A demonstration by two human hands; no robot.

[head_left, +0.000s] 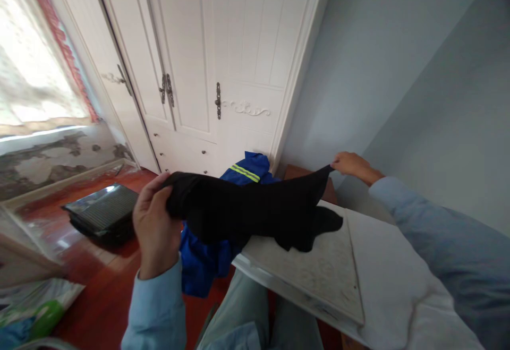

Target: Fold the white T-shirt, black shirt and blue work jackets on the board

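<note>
A piece of black clothing (255, 206) is stretched sideways in the air between my two hands; its exact kind I cannot make out. My left hand (155, 217) grips its left end, fingers closed over the folded cloth. At the other end, my right hand (353, 165) pinches a drawn-out corner. The lower right part of the cloth droops over a white patterned panel (319, 281). Behind and below it, partly covered, lies a blue garment (207, 265) with a yellow and grey reflective stripe (245, 172).
White wardrobe doors (247, 36) rise ahead, beside a grey wall (366, 47). On the red floor (99, 297) at left sits a dark ribbed case (103, 212). A plastic bag (48, 302) lies lower left. White cloth (390, 270) covers the surface to the right.
</note>
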